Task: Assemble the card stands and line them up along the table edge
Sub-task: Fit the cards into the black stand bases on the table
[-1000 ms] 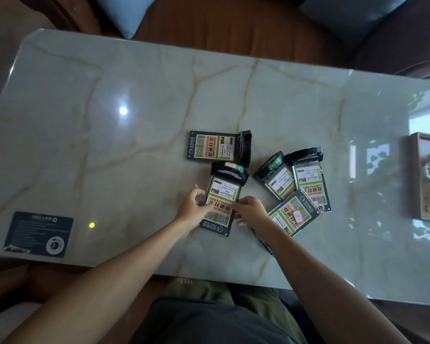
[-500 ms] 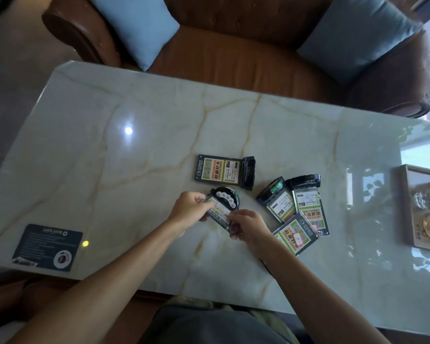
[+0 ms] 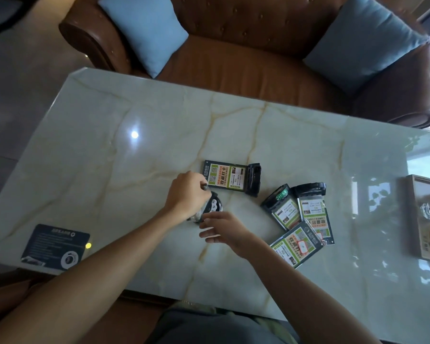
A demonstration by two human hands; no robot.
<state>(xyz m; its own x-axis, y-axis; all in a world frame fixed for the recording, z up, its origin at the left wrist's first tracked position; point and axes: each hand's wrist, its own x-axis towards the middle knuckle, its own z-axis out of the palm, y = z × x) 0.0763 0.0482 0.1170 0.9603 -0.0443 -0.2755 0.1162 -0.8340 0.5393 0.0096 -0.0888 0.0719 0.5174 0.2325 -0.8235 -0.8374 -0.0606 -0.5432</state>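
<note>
While the black-based printed card stand (image 3: 210,207) is gripped upright by the left hand (image 3: 186,198) | right hand (image 3: 224,230) loosely open, holding nothing | base is best pressed flat onto the pale marble desk (image 3: 109,150) before release.

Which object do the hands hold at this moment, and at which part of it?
The left hand grips one card stand from above, at its upper part. The right hand is open beside it, fingers near its lower edge; contact cannot be told.

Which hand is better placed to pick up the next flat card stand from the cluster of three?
Probably the right hand: it hangs open beside the cluster of three printed card stands with black bases, while the left hand grips the black-based card stand being assembled.
</note>
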